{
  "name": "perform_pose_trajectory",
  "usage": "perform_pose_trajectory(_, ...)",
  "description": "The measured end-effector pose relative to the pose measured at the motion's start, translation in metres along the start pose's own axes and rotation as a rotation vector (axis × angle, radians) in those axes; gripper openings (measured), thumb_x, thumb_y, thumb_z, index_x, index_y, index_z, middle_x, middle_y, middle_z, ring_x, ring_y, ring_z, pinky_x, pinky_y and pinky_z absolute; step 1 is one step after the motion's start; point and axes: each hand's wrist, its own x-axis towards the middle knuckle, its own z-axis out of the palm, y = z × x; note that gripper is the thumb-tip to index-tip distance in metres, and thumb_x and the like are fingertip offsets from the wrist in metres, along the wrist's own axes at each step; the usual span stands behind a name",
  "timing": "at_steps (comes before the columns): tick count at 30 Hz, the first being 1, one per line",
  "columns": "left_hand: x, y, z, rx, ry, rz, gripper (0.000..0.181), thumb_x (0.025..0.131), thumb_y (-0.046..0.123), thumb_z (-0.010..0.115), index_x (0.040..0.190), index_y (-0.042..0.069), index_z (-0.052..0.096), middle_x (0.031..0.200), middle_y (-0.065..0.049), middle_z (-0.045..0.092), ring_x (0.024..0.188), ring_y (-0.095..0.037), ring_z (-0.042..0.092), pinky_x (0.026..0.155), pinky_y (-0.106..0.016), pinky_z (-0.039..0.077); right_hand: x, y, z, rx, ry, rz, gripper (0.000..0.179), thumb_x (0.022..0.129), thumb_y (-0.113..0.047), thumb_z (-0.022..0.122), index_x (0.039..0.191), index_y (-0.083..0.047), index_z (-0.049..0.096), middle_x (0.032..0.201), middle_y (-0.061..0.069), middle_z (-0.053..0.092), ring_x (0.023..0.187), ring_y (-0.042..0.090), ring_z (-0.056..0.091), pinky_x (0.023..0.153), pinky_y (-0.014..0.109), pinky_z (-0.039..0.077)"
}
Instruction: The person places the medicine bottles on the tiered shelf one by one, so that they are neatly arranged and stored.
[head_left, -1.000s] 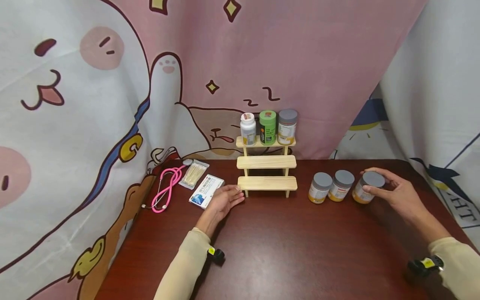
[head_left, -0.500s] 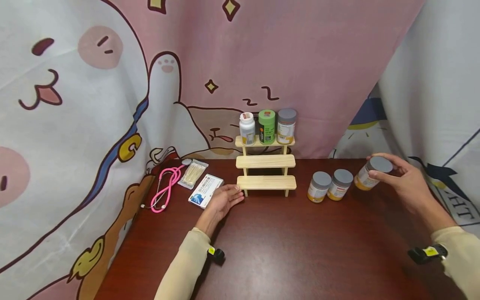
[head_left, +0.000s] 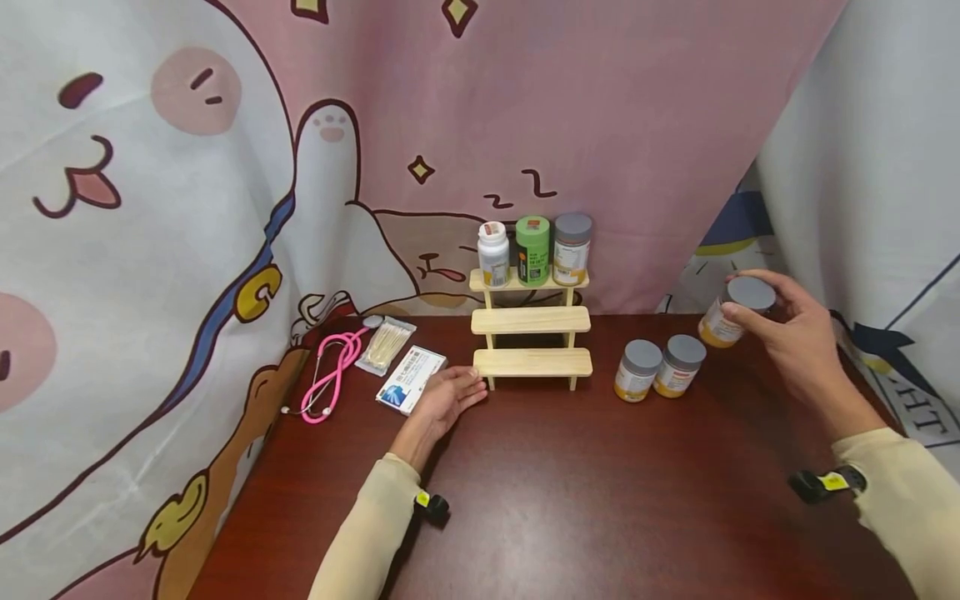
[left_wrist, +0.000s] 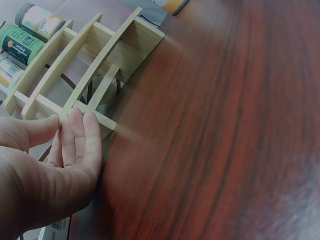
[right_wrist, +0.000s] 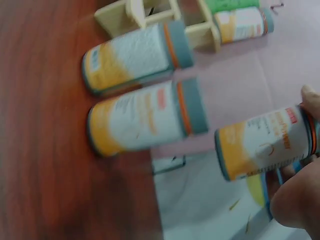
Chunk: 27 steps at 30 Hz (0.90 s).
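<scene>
My right hand (head_left: 802,333) grips a supplement bottle (head_left: 722,327) with a grey lid and a white-and-yellow label, fingers and thumb around its lid end. It is held tilted above the table, as the right wrist view also shows. Two matching bottles, one to the left (head_left: 637,372) and one to the right (head_left: 679,367), stand upright on the table beside it. With thumb and fingertips, my left hand (head_left: 444,400) pinches the left end of the lowest step of a three-tier wooden stand (head_left: 532,362). In the left wrist view, the thumb and fingertips (left_wrist: 91,120) meet at that corner.
Along the top step stand a white bottle (head_left: 494,257), a green bottle (head_left: 533,252) and another grey-lidded bottle (head_left: 572,250). Left of the stand lie a medicine box (head_left: 408,382), a pack of cotton swabs (head_left: 386,346) and a pink stethoscope (head_left: 341,371). A printed curtain (head_left: 637,150) hangs behind the table.
My right hand has lifted the third grey-lidded bottle off the table, first up and to the right, then a little back left. The left hand stays at the stand.
</scene>
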Motion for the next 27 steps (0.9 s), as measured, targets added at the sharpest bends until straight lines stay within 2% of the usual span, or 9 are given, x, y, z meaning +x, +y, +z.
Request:
perform_pose_trajectory(5,0.000,0.000,0.000,0.001,0.000,0.003,0.014,0.105,0.002,0.059,0.118,-0.001,0.063,0.098,-0.004,0.069,0.089,-0.015,0.073,0.087,-0.030,0.068,0.004,-0.022,0.017,0.010,-0.069,-0.005,0.061,0.097,-0.020,0.079,0.153,-0.025,0.054,0.137,-0.020,0.060,0.115,-0.001,0.056,0.082,0.001,0.047)
perform_pose_trajectory(9,0.000,0.001,0.000,0.003,0.000,0.001,0.014,0.105,0.003,0.059,0.118,-0.001,0.063,0.103,-0.008,0.069,0.091,-0.016,0.073,0.089,-0.031,0.068,0.011,-0.038,0.033,0.032,-0.119,-0.059,0.061,0.096,-0.016,0.080,0.152,-0.020,0.055,0.139,-0.015,0.061,0.117,0.001,0.058,0.085,0.005,0.050)
perform_pose_trajectory(13,-0.001,0.002,0.000,-0.004,0.005,-0.003,0.012,0.106,0.002,0.058,0.116,0.000,0.063,0.104,-0.009,0.069,0.091,-0.017,0.073,0.090,-0.031,0.067,0.015,-0.052,0.048,0.017,-0.147,-0.070,0.059,0.096,-0.022,0.080,0.150,-0.020,0.057,0.136,-0.014,0.059,0.117,0.002,0.057,0.086,0.005,0.049)
perform_pose_trajectory(21,-0.002,0.000,-0.001,-0.002,0.002,-0.010,0.010,0.106,0.003,0.058,0.115,0.001,0.063,0.100,-0.008,0.070,0.088,-0.015,0.073,0.090,-0.032,0.068,0.017,-0.072,0.080,-0.007,-0.270,-0.010,0.060,0.094,-0.037,0.081,0.149,-0.030,0.056,0.135,-0.013,0.056,0.105,0.010,0.060,0.077,0.018,0.056)
perform_pose_trajectory(27,-0.001,0.000,-0.002,-0.018,-0.007,-0.017,0.009,0.106,0.002,0.059,0.113,0.002,0.063,0.097,-0.006,0.070,0.089,-0.015,0.074,0.091,-0.033,0.068,0.021,-0.088,0.108,0.072,-0.323,-0.039,0.058,0.093,-0.032,0.083,0.146,-0.027,0.059,0.133,-0.008,0.061,0.105,0.009,0.065,0.080,0.020,0.060)
